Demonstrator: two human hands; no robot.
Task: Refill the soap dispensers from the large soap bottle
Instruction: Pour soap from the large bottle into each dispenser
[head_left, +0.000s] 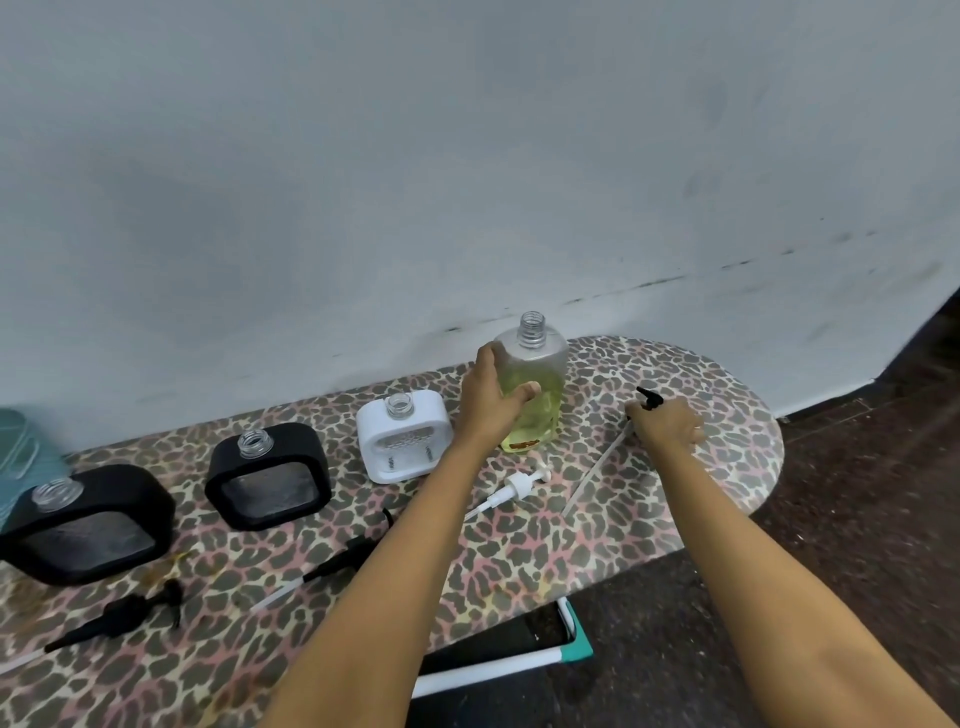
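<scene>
No lettering, brand or number can be read anywhere; a small brownish mark low on the clear plastic soap bottle of yellow-green liquid is too blurred to decipher.

This looks like a room in somebody's home, not a shop or a lab. The table is really an ironing board with a rounded end, dressed in a leopard-print cover and pushed against a scuffed, pale painted wall. The floor is dark speckled stone. Household soap dispensers stand uncapped in a row beside a large soap bottle.
</scene>
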